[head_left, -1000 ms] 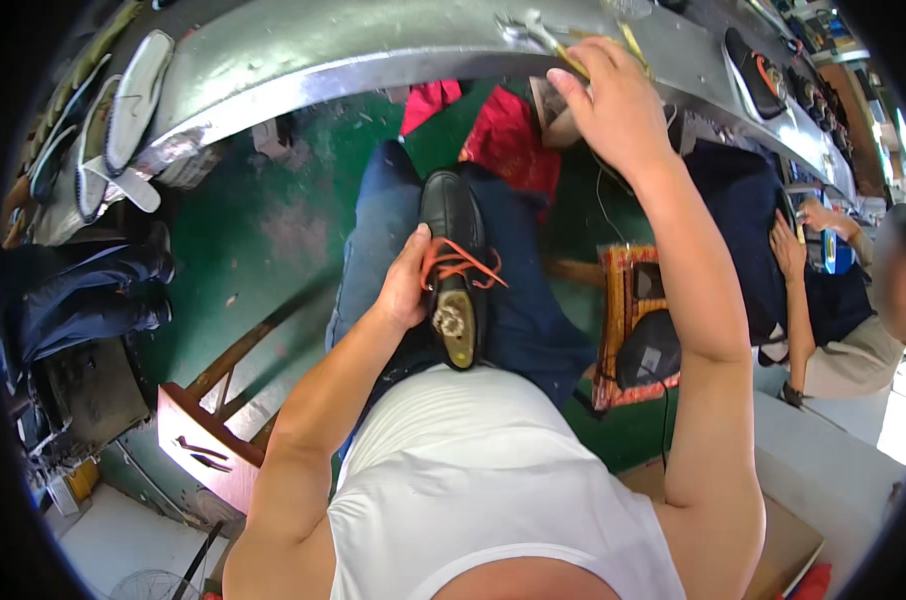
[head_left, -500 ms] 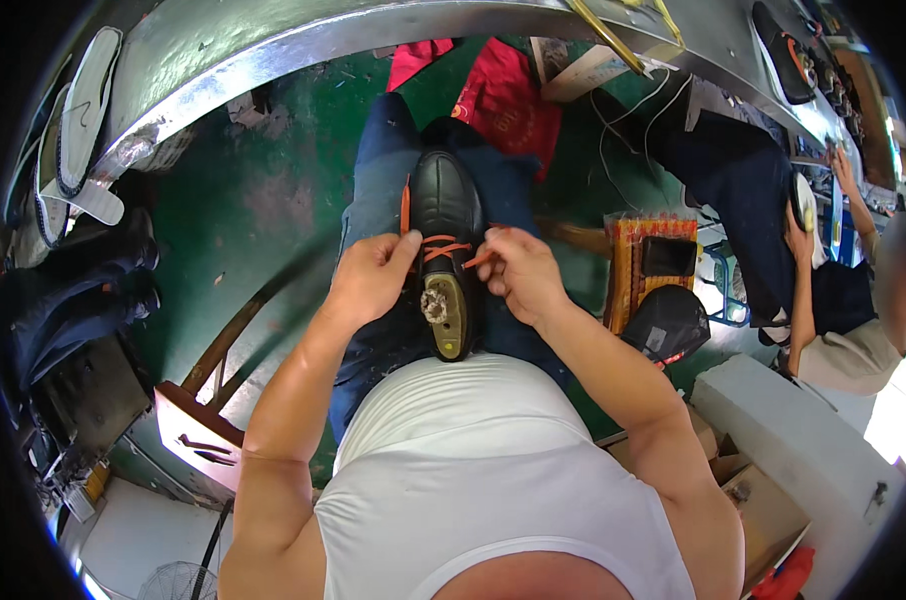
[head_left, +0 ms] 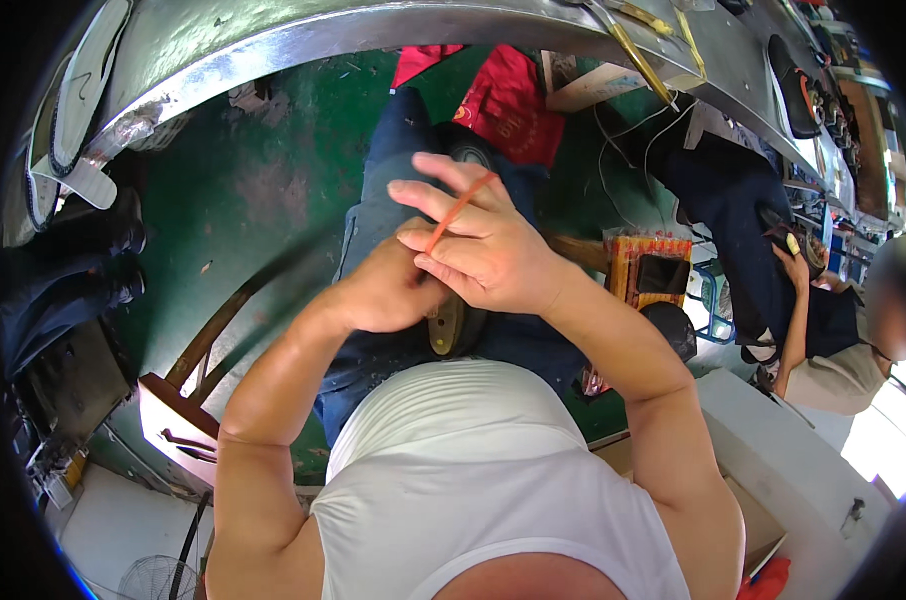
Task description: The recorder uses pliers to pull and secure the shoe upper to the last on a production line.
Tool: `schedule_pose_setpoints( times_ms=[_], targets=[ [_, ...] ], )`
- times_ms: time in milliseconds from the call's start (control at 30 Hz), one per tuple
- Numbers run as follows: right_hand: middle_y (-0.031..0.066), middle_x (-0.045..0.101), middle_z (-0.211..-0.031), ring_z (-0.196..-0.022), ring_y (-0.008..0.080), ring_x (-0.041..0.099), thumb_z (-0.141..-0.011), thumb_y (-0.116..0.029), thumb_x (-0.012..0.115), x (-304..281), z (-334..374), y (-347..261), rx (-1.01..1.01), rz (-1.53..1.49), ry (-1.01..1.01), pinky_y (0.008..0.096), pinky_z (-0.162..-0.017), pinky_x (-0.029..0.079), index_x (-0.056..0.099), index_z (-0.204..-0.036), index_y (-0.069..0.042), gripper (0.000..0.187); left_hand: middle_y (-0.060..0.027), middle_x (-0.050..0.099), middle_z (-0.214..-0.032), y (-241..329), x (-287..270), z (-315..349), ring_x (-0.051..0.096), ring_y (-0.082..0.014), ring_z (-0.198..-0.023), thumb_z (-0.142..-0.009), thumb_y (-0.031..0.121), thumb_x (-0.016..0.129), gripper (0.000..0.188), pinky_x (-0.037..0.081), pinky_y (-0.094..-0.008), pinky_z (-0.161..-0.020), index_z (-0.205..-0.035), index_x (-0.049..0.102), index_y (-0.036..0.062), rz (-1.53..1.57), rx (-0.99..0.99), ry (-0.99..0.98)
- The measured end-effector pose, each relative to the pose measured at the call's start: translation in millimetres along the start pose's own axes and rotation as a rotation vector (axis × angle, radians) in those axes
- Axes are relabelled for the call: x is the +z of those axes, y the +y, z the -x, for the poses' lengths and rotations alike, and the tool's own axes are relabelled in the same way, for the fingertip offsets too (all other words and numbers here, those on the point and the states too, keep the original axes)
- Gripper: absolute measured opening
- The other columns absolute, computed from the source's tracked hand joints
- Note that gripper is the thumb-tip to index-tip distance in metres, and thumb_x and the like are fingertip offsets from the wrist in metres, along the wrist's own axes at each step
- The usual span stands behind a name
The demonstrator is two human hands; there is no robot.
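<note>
the person is sitting with a black shoe (head_left: 451, 322) lying on their lap, on the blue trousers (head_left: 378, 220). most of the shoe is hiding under the two hands, so only its toe at the top and a bit of its tan sole at the bottom are showing.

the right hand (head_left: 483, 245) is up over the shoe. its fingers are closing on a thin orange lace (head_left: 458, 208), which is running in a slanted line between the fingers and the thumb. the lace is looking pulled tight.

the left hand (head_left: 383, 290) is sitting lower, just under the right hand and touching it. it is curling in against the shoe, but the right hand is covering its fingertips, so i cannot tell what it is gripping.

a long grey metal workbench (head_left: 273, 45) is bending across the top. a red cloth (head_left: 508, 100) is lying on the green floor (head_left: 243, 190) just past the knees. a wooden stool (head_left: 178, 425) is standing near the left arm. another person (head_left: 833, 330) is sitting well apart on the right side, next to a white box (head_left: 793, 470).
</note>
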State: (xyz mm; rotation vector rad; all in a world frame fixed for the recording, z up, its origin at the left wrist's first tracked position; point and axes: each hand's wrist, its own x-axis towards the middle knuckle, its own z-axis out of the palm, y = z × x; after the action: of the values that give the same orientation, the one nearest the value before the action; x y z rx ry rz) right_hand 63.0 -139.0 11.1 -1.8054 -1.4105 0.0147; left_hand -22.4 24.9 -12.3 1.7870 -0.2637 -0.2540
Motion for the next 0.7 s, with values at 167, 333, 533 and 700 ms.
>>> schedule_pose_setpoints(
  times_ms=[167,333,533,700],
  targets=[
    [0.0103,0.054,-0.138,-0.134,0.0386,0.042,-0.081,-0.022,0.073,4,-16,28,-0.033,-0.071,-0.249,0.0513,-0.104,0.036,0.072,-0.1,-0.006,0.025,-0.0198,0.065,-0.111,-20,9,-3,0.063,-0.0331,-0.104,-0.087,0.007,0.061,0.028,0.05,-0.0407,-0.087,-0.115,0.061,0.0006,0.178,-0.153,0.083],
    [0.006,0.044,-0.148,-0.138,0.0335,0.034,-0.074,-0.032,0.076,-43,-58,15,-0.162,0.445,-0.268,0.0557,-0.103,0.033,0.068,-0.117,-0.016,0.046,-0.0059,0.069,-0.091,-36,1,-6,0.064,-0.0137,-0.09,-0.096,0.01,0.058,0.016,0.051,-0.0289,-0.081,-0.099,0.07,-0.0003,0.716,-0.248,-0.012],
    [0.0136,0.07,-0.086,-0.081,0.0339,0.068,-0.089,-0.02,0.065,-67,-75,40,0.354,0.441,-0.959,0.0453,-0.072,0.053,0.064,-0.11,-0.005,0.025,-0.0087,0.073,-0.095,-37,-8,-17,0.067,-0.0192,-0.09,-0.084,-0.003,0.069,0.015,0.052,-0.0317,-0.08,-0.099,0.074,-0.0002,0.679,-0.246,-0.163],
    [0.0073,0.068,-0.079,-0.061,0.0114,0.06,-0.101,-0.018,0.049,-54,-9,34,1.323,-0.76,-0.8,0.027,-0.054,0.049,0.065,-0.119,-0.001,0.03,-0.0096,0.068,-0.089,-31,-8,-24,0.065,-0.0273,-0.082,-0.073,-0.006,0.074,0.022,0.052,-0.0349,-0.07,-0.092,0.072,0.0058,-0.187,0.339,0.08]
  ],
)
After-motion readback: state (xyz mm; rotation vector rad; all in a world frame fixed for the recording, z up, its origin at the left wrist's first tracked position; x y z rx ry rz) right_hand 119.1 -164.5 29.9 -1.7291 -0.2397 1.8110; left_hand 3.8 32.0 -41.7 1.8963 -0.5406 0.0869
